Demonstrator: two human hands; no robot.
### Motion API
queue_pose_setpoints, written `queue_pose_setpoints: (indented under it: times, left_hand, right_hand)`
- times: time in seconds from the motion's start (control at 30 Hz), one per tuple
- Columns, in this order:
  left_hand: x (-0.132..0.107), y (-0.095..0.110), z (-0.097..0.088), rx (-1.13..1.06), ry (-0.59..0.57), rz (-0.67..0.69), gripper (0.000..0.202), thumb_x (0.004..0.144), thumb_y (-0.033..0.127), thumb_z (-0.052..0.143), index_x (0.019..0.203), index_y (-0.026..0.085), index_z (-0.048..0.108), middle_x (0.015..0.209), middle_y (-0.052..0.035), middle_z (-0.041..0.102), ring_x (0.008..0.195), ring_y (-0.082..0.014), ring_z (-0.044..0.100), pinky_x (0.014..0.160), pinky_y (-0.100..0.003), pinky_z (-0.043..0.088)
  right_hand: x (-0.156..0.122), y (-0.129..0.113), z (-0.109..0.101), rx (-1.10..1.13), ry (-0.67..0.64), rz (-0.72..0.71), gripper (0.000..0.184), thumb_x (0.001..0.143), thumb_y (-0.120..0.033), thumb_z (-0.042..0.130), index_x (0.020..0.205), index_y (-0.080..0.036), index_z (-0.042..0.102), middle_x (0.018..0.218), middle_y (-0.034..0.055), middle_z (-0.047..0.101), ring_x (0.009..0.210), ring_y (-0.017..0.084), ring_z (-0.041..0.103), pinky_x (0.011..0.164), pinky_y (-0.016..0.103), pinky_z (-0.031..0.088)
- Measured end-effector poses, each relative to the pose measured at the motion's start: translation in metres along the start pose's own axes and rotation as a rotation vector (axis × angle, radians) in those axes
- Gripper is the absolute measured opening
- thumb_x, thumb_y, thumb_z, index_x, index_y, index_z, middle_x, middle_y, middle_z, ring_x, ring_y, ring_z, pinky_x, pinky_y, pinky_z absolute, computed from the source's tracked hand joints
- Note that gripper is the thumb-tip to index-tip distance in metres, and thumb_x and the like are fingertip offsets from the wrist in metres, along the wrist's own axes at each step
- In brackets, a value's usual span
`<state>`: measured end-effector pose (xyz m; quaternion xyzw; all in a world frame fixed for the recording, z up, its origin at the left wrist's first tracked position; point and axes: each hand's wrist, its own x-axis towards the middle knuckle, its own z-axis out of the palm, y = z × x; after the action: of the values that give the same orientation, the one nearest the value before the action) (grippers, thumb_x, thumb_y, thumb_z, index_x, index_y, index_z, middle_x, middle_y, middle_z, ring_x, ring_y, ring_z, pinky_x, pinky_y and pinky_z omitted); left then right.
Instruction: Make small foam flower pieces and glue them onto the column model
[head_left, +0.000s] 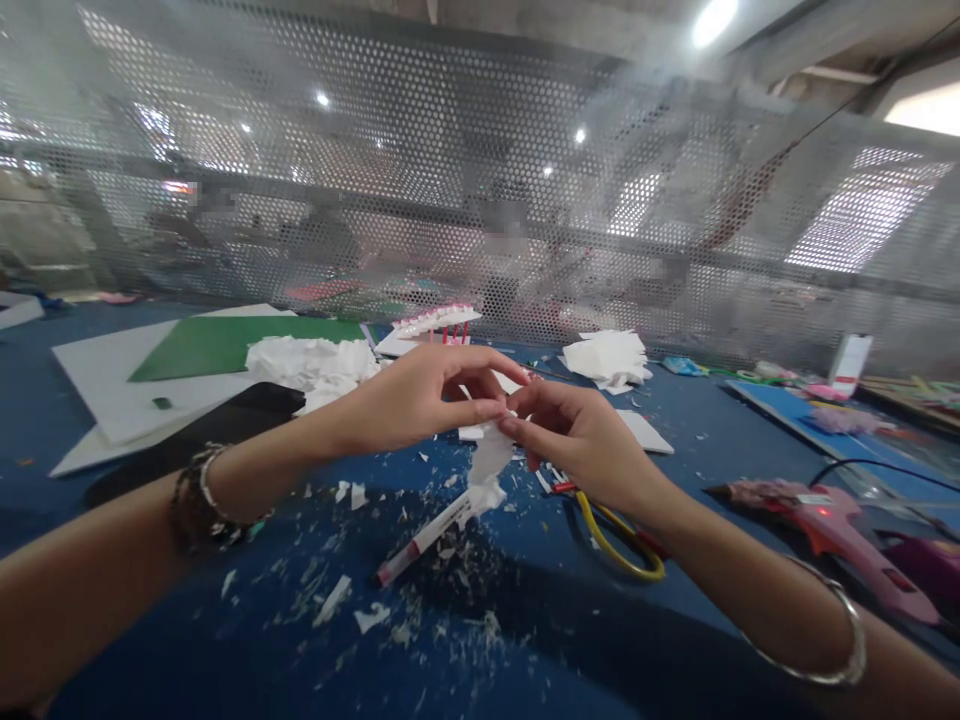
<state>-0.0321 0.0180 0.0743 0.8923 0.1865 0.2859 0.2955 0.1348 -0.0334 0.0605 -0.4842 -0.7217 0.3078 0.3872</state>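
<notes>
My left hand (420, 400) and my right hand (577, 440) meet above the blue table (525, 640), both pinching a torn strip of white paper (489, 462) that hangs down between them. The fingers of each hand are pressed together on the strip's top end. Below the strip lies a white marker with a red cap (427, 535), among several white paper scraps (352, 600). Yellow-handled scissors (619, 545) lie under my right wrist.
A pink glue gun (832, 530) with a black cord lies at the right. White boards and a green sheet (225, 345) sit at the back left, beside crumpled white paper (311, 365). A perforated metal screen (480, 200) closes the table's far side.
</notes>
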Motion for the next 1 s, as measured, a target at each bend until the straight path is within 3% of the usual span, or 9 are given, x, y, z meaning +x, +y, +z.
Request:
queue_pose_setpoints:
  times: [0.17, 0.33, 0.53, 0.7, 0.83, 1.0]
  left_hand:
    - [-0.0003, 0.0022, 0.0013, 0.037, 0.041, 0.019, 0.026, 0.074, 0.028, 0.053, 0.099, 0.018, 0.053, 0.077, 0.0, 0.059, 0.069, -0.0085, 0.055, 0.06, -0.017, 0.044]
    - [0.0001, 0.0029, 0.0022, 0.115, 0.072, 0.027, 0.014, 0.075, 0.028, 0.052, 0.081, 0.016, 0.057, 0.07, 0.0016, 0.059, 0.06, -0.0059, 0.053, 0.056, -0.015, 0.041]
    - [-0.0005, 0.0032, 0.0055, 0.105, 0.06, 0.0, 0.016, 0.073, 0.03, 0.055, 0.074, 0.015, 0.056, 0.063, 0.0033, 0.057, 0.058, -0.0058, 0.052, 0.055, -0.015, 0.04]
    - [0.0012, 0.0036, 0.0049, -0.091, -0.001, -0.047, 0.014, 0.074, 0.029, 0.053, 0.077, 0.015, 0.055, 0.067, 0.0031, 0.056, 0.062, -0.0055, 0.052, 0.057, -0.015, 0.041]
    - [0.0017, 0.0037, 0.0039, -0.095, 0.001, -0.048, 0.014, 0.074, 0.027, 0.051, 0.077, 0.015, 0.056, 0.067, 0.0024, 0.056, 0.062, -0.0058, 0.051, 0.058, -0.015, 0.041]
    - [0.0007, 0.0052, 0.0052, -0.072, 0.018, -0.066, 0.014, 0.074, 0.027, 0.051, 0.075, 0.014, 0.056, 0.064, 0.0029, 0.054, 0.059, -0.0058, 0.049, 0.056, -0.016, 0.04]
  right_hand:
    - [-0.0003, -0.0017, -0.0029, 0.082, 0.027, 0.037, 0.018, 0.068, -0.031, 0.058, 0.067, -0.017, 0.047, 0.047, -0.0045, 0.054, 0.038, 0.004, 0.048, 0.037, 0.017, 0.037]
    - [0.0006, 0.0014, -0.0051, 0.037, 0.056, -0.085, 0.013, 0.07, -0.028, 0.055, 0.07, -0.017, 0.049, 0.059, -0.0014, 0.058, 0.053, 0.007, 0.054, 0.048, 0.02, 0.044]
    - [-0.0027, 0.001, -0.0047, -0.217, 0.137, -0.226, 0.006, 0.07, -0.018, 0.054, 0.066, -0.016, 0.052, 0.058, -0.0042, 0.053, 0.051, 0.004, 0.048, 0.046, 0.016, 0.039]
    - [-0.0028, -0.0045, -0.0058, -0.17, 0.113, -0.225, 0.011, 0.073, -0.021, 0.053, 0.063, -0.015, 0.052, 0.051, -0.0056, 0.049, 0.044, 0.002, 0.043, 0.039, 0.013, 0.033]
    - [-0.0037, -0.0059, -0.0046, -0.142, 0.104, -0.204, 0.018, 0.077, -0.025, 0.049, 0.062, -0.015, 0.051, 0.05, -0.0053, 0.049, 0.043, 0.002, 0.043, 0.039, 0.013, 0.034]
    - [-0.0064, -0.0021, -0.0044, -0.162, 0.236, -0.383, 0.009, 0.076, -0.021, 0.052, 0.084, -0.018, 0.049, 0.069, -0.0034, 0.055, 0.062, 0.006, 0.053, 0.055, 0.017, 0.043]
